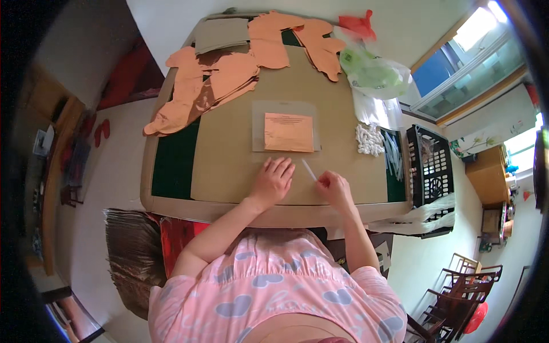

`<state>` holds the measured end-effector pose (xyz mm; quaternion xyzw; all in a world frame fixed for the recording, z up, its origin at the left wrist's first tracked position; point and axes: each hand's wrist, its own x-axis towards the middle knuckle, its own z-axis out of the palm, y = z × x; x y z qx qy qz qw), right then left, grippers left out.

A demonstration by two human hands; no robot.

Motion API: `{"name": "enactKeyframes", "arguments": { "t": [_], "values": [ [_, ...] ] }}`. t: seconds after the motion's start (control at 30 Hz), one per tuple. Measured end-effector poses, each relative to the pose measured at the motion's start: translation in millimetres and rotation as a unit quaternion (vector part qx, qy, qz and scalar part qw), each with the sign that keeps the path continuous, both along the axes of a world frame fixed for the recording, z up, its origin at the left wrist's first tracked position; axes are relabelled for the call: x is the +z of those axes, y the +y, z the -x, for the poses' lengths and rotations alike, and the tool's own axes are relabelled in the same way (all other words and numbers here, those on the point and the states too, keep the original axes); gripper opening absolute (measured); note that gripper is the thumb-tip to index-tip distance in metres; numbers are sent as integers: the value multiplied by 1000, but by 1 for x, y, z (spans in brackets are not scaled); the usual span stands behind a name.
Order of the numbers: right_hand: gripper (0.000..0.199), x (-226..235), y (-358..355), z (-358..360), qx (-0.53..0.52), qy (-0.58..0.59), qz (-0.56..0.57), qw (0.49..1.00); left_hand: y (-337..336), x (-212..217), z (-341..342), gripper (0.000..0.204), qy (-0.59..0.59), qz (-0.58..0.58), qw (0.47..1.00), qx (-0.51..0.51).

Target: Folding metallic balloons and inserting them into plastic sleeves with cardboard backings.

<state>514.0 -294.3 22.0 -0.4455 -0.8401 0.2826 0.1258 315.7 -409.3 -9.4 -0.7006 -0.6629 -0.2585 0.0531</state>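
My left hand (273,182) rests palm down on the brown cardboard (226,160), fingers stretched out, holding nothing. Between the fingers of my right hand (336,190) is a thin white straw-like stick (309,170), its free end slanting up and left. Just beyond both hands lies a flat, folded copper-coloured foil rectangle (289,140) with small dark print along its far part. It lies on a see-through plastic sheet or bag (258,128), and neither hand touches it.
Flat copper foil pieces (229,80) spread over the table's far side beside a grey stack (222,35). At right are plastic bags (374,74), white curled pieces (369,140), several pale sticks (393,154) and a black crate (429,166). A brown stack (132,251) stands at lower left.
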Motion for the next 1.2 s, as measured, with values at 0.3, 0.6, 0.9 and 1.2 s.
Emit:
{"name": "enactKeyframes", "arguments": {
  "t": [0.3,0.6,0.9,1.2],
  "values": [
    [18,12,-17,62,90,-53,27,994,-35,-4,17,32,-102,-16,993,53],
    [18,-6,-28,125,42,38,-36,998,-41,-7,19,37,-46,9,997,60],
    [18,1,-26,93,24,-14,-140,990,-43,-5,22,37,-77,-18,995,55],
    [27,-5,-28,97,180,32,-170,968,-43,-4,20,36,-60,-23,996,62]
  ]
}}
